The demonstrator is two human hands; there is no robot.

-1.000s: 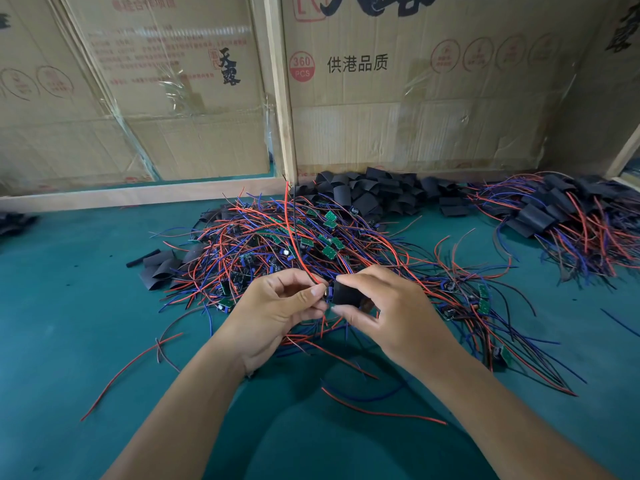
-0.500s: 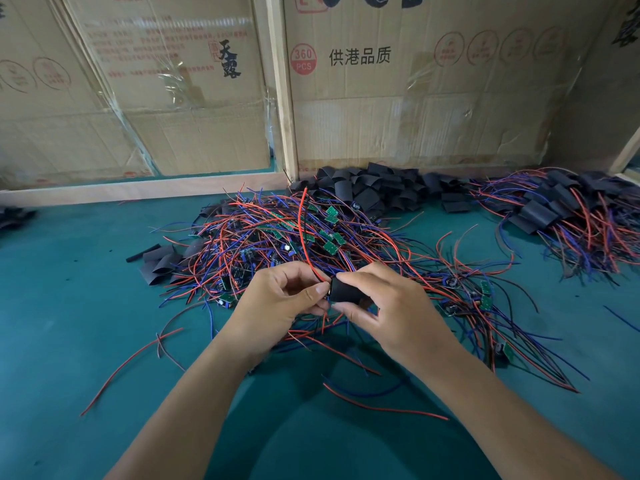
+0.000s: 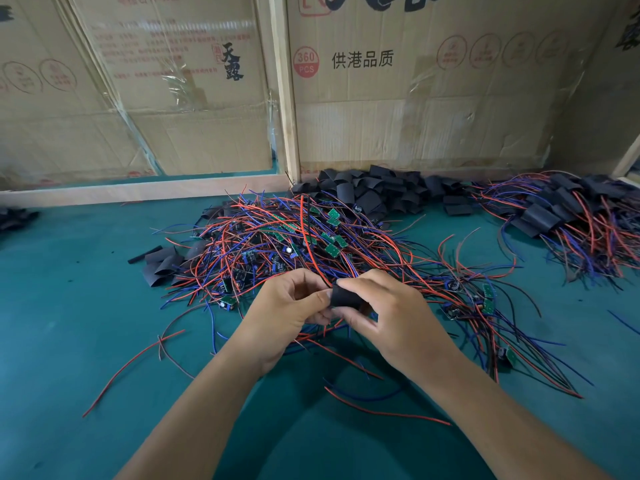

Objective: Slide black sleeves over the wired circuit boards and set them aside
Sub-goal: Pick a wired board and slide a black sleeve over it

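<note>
Since the earlier frame both hands have stayed joined just in front of the unsleeved pile, and the red wire that stood up from them now droops across it. We find the right hand pinching a black sleeve, its long axis running left to right, open end facing the left hand. That hand's fingers are curled against the sleeve's mouth; the board itself is hidden. Beyond the pile lie spare sleeves; to its far right, the finished pile, nearer our right hand.
</note>
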